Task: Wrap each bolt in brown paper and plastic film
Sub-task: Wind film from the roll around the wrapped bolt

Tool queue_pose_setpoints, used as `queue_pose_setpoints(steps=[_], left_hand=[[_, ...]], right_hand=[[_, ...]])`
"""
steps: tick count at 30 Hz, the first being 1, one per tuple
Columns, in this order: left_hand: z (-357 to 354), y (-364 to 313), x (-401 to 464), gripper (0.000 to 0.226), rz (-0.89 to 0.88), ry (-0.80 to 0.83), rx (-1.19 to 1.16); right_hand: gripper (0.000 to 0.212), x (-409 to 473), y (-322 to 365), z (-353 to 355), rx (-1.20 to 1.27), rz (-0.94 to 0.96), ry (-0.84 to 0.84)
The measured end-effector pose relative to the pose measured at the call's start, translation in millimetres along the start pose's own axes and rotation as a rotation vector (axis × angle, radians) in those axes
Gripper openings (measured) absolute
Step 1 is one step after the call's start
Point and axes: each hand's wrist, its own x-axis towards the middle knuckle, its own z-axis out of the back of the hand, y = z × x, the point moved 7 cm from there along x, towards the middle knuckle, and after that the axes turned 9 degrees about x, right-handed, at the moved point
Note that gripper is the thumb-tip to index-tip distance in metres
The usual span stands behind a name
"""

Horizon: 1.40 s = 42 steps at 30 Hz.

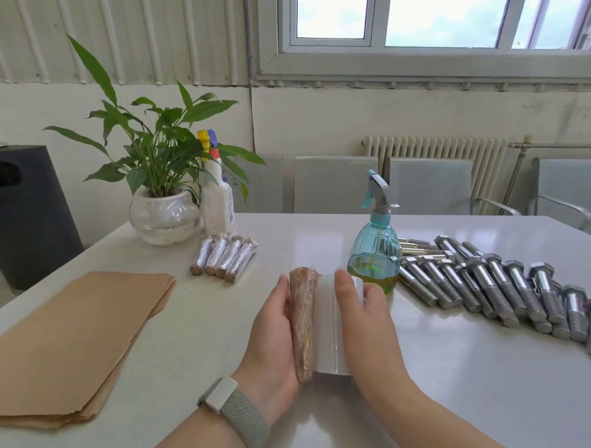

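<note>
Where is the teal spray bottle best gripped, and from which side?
Grip the spray bottle at its narrow neck just under the trigger head, likely coming from above and the far side. It stands upright; the round body is wide, the right hand and film roll crowd its near side, and bolts lie close on its right.

Bare tabletop point(213, 322) is left between the paper stack point(68, 342) and the hands point(275, 329); the right is blocked by bolts point(509, 290), the back by a spray bottle point(376, 252).

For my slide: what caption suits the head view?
Both hands wrap plastic film around a paper-covered bolt.
</note>
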Motion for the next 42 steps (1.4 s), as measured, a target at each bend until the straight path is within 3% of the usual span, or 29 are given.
queue_pose_setpoints(steps=[3,5,9,11,14,17,19,23,27,30,32,36,39,42], left_hand=[[-0.4,1.3,0.4,0.058,-0.027,-0.010,0.065],[-0.6,-3.2,-0.7,0.061,-0.074,-0.036,0.132],[4.3,-14.7,0.0,0.059,-0.192,-0.096,0.237],[7.6,-21.6,1.0,0.056,-0.235,-0.125,0.271],[8.4,-28.8,0.9,0.055,-0.285,-0.149,0.300],[3.8,-28.5,-1.9,0.058,-0.320,-0.133,0.306],[1.8,-25.8,-4.3,0.059,-0.312,-0.140,0.297],[1.1,-17.3,-2.4,0.045,-0.161,-0.068,0.085],[-2.7,-9.8,-4.0,0.040,-0.095,-0.001,-0.098],[-5.0,-9.4,-6.1,0.030,-0.104,0.036,-0.063],[-8.2,-8.6,-5.9,0.038,-0.053,0.066,-0.017],[-1.6,-13.0,-2.0,0.047,-0.068,0.034,0.128],[1.9,-19.3,-1.6,0.044,-0.171,0.024,0.289],[9.2,-26.4,-1.5,0.053,-0.273,-0.070,0.410]], right_hand=[[0.073,-0.3,0.8,-0.6,0.045,-0.015,0.013],[0.071,1.8,1.7,-2.0,0.116,-0.045,0.052],[0.059,1.9,5.6,-12.2,0.214,-0.159,0.307],[0.058,3.1,10.5,-11.3,0.202,-0.124,0.349],[0.059,7.5,15.8,-7.0,0.150,-0.045,0.306],[0.046,1.6,24.0,-11.8,0.115,0.063,0.294],[0.052,-1.2,24.8,-10.7,0.057,0.129,0.225],[0.080,-2.5,15.7,-5.8,0.018,0.083,0.097],[0.073,-2.5,21.6,1.1,-0.113,0.109,0.019],[0.064,-0.2,15.6,2.3,-0.147,0.046,0.022],[0.061,2.0,10.6,2.3,-0.103,-0.008,0.034],[0.061,4.7,-1.0,-4.0,0.169,-0.225,0.181],[0.036,-1.5,1.3,-12.4,0.318,-0.336,0.412],[0.045,-6.3,0.2,-15.4,0.323,-0.328,0.466]])
